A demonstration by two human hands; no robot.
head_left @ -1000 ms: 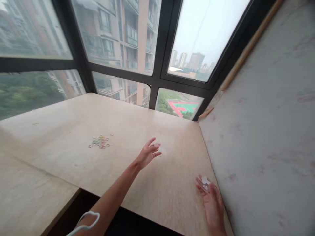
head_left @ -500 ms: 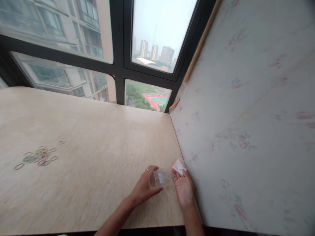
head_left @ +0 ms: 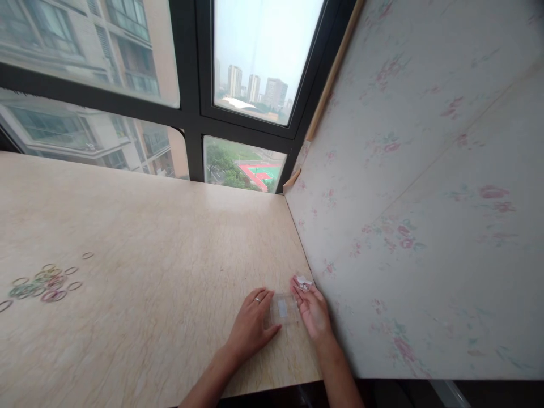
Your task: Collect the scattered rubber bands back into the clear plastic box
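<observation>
A clear plastic box (head_left: 282, 309) rests on the marble-patterned sill near its front right. My left hand (head_left: 254, 320), with a ring on one finger, is closed on the box's left side, thumb at the near edge and fingers at the far edge. Just right of the box, my right hand (head_left: 312, 310) is turned partly palm up and holds a small clear packet (head_left: 303, 283) with white bits in it. What exactly the packet contains is too small to tell.
Several thin coloured rings (head_left: 45, 283) lie loosely piled on the sill (head_left: 170, 255) at the left. A flowered wall (head_left: 403, 198) rises close beside my right hand. Dark-framed windows (head_left: 193, 113) stand along the back.
The view has swung right, so the rings sit further left. My right hand's fingers have curled in more around the packet, which looks smaller. My left hand stays at the box.
</observation>
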